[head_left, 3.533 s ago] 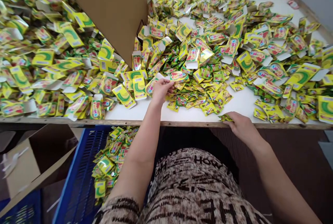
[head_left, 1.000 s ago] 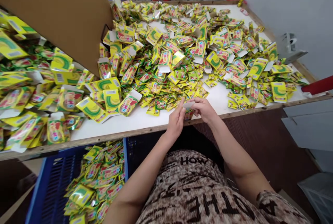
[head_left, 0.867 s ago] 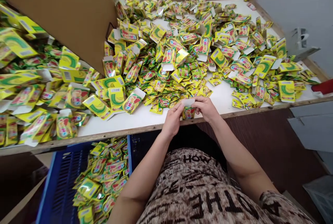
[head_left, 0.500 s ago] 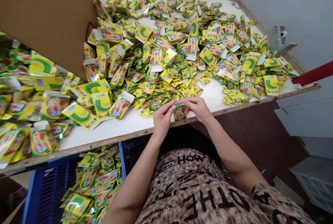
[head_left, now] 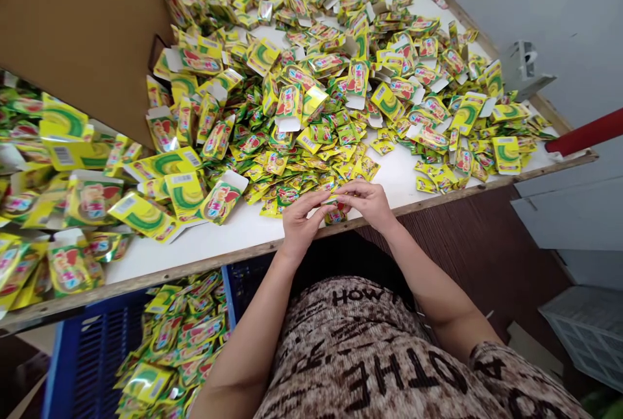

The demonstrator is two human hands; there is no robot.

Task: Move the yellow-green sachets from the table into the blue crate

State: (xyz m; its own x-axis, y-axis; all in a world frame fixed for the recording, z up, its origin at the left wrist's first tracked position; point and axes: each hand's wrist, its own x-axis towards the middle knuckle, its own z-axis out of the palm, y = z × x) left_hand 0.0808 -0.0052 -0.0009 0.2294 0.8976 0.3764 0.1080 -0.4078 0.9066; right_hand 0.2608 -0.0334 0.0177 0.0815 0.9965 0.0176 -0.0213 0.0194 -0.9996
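A small yellow-and-green printed carton point(head_left: 337, 213) is held upright at the table's front edge, between both hands. My left hand point(head_left: 300, 221) pinches its top edge from the left, fingers closed. From the right, my right hand point(head_left: 368, 203) closes its fingertips on the same top edge, which they partly hide. Just beyond my fingers lies a heap of small yellow and green sachets point(head_left: 311, 169). A larger carton with an open white flap point(head_left: 224, 198) rests left of my left hand.
Many printed cartons cover the white table point(head_left: 175, 253). A brown cardboard sheet point(head_left: 78, 36) stands at the left. Below the edge, a blue crate point(head_left: 97, 354) holds filled-looking packs point(head_left: 175, 341). A red bar point(head_left: 584, 133) juts in at the right; a grey crate point(head_left: 584, 335) sits on the floor.
Both hands stay at the carton's top, with the fingertips shifted slightly and drawn closer together over it. The whole view has moved a little; the heaps look the same.
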